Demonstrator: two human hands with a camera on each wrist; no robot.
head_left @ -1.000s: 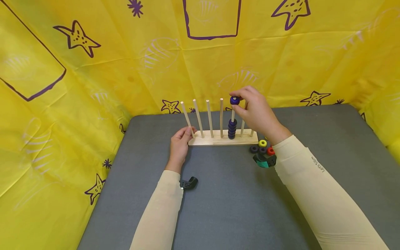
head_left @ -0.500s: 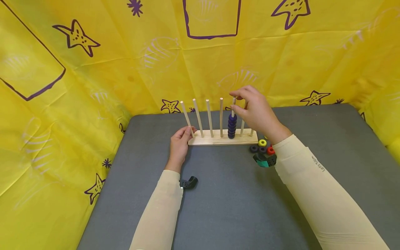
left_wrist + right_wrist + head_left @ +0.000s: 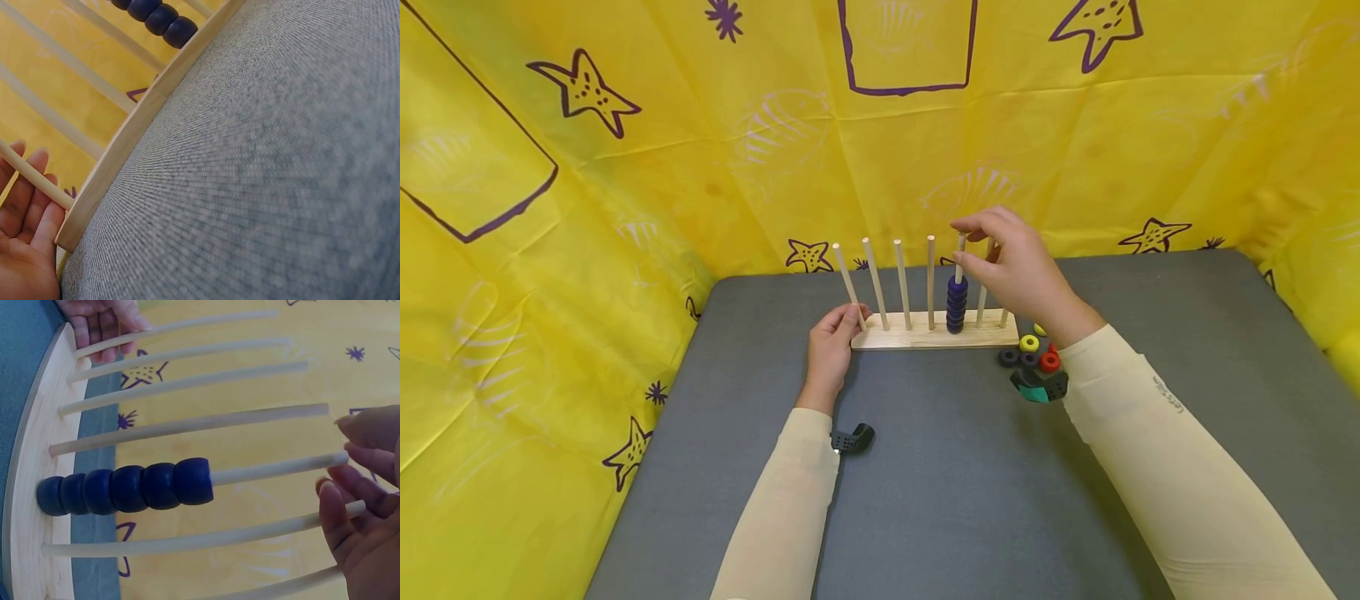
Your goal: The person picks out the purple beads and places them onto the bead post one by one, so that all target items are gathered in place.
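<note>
A wooden peg stand (image 3: 936,337) has several upright pegs on a pale base. Dark blue beads (image 3: 957,305) are stacked on one peg, filling its lower part; in the right wrist view the bead stack (image 3: 128,487) leaves the peg's top bare. My right hand (image 3: 1011,265) hovers at the top of that peg, thumb and fingers apart with no bead between them. At the stand's left end, my left hand (image 3: 833,337) holds the end peg, thumb in front and fingers behind. Its fingers (image 3: 28,206) lie against the base's end in the left wrist view.
Right of the stand, loose yellow beads (image 3: 1029,343), red beads (image 3: 1049,362) and dark beads (image 3: 1009,357) lie on the grey table (image 3: 925,483), partly behind the right wrist's camera mount (image 3: 1037,387). A yellow patterned cloth (image 3: 700,183) hangs behind and at the sides.
A blue bead held at the peg's top one second ago has dropped down the peg onto the stack. My right hand stays at the top with its fingers apart; the left has not moved.
</note>
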